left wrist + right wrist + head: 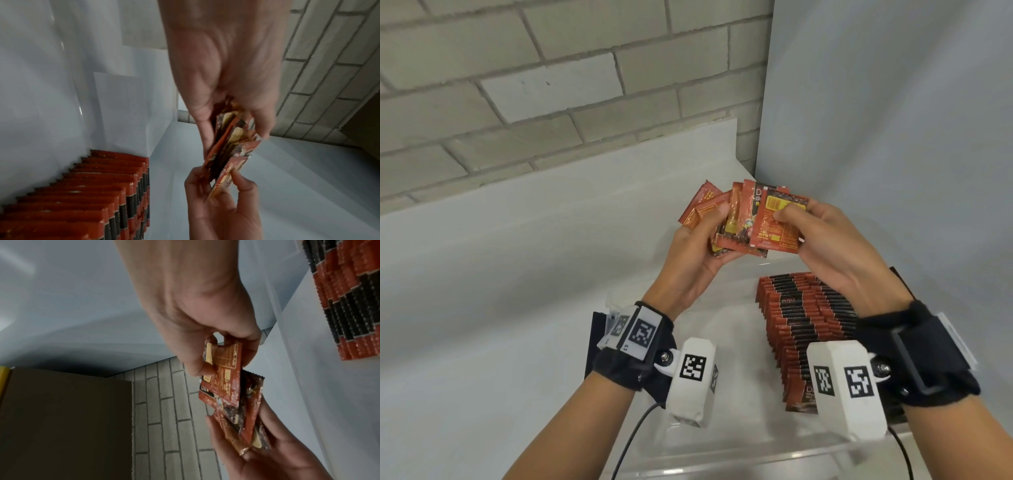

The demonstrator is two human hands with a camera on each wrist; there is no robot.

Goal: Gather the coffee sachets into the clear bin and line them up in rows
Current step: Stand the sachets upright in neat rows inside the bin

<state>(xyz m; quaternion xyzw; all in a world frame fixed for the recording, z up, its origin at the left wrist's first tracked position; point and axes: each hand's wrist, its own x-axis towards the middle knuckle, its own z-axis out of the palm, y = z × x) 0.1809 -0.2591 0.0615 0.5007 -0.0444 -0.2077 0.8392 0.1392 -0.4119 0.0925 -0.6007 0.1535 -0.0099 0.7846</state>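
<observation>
We hold a fanned bundle of coffee sachets (722, 219) in our left hand (690, 257), fingers curled round its lower edges, raised above the far end of the clear bin (739, 455). Our right hand (825, 246) pinches the nearest single sachet (779, 222) between thumb and fingertips, its printed back toward us and its long axis roughly upright; it overlaps the bundle and, from the wrist views, we cannot tell whether it has fully come free. The filled row (808, 329) stands on edge in the right part of the bin, running from near to far, directly below and slightly nearer than the right hand's grip. That is the relation the next move seems to turn on: the pinched sachet lies above the far end of the row, so the right hand is the nearer one and would probably only need to lower it, keeping it upright and face-parallel to the packed ones. The bin sits on a white table (482, 291) against a brick wall (517, 85).
</observation>
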